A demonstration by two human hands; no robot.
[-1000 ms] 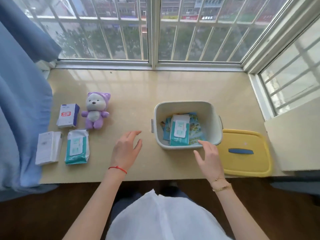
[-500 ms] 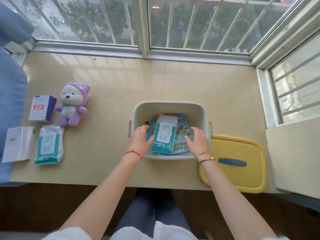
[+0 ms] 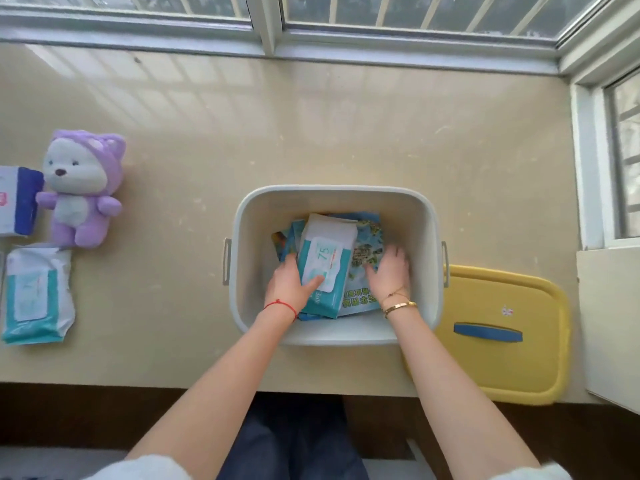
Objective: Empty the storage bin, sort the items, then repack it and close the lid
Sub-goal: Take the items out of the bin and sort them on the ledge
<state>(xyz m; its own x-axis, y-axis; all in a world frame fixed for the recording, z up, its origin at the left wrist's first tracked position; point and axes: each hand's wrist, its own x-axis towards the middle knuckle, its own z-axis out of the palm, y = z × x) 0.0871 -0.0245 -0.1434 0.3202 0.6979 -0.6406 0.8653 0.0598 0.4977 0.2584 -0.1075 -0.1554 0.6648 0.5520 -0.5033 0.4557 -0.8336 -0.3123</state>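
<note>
The white storage bin [image 3: 420, 216] stands in the middle of the beige ledge, lid off. Inside it a teal wet-wipes pack [image 3: 329, 251] lies on top of flat colourful booklets [image 3: 367, 244]. Both my hands are down inside the bin. My left hand [image 3: 292, 284] grips the wipes pack at its near left side, thumb across the pack's front. My right hand [image 3: 389, 271] lies on the right booklet with its fingers bent over it; whether they grip it is unclear. The yellow lid [image 3: 502, 306] with a blue handle lies flat to the right of the bin.
On the left of the ledge sit a purple plush bear [image 3: 83, 188], a white and blue box [image 3: 17, 200] and a second teal wipes pack [image 3: 34, 292]. Window frames bound the ledge at the back and right. A beige panel [image 3: 609, 317] lies at the right edge.
Both hands went from hovering in front of the bin to reaching deep inside it. My left hand has taken hold of the wipes pack. The camera has tilted down and come closer.
</note>
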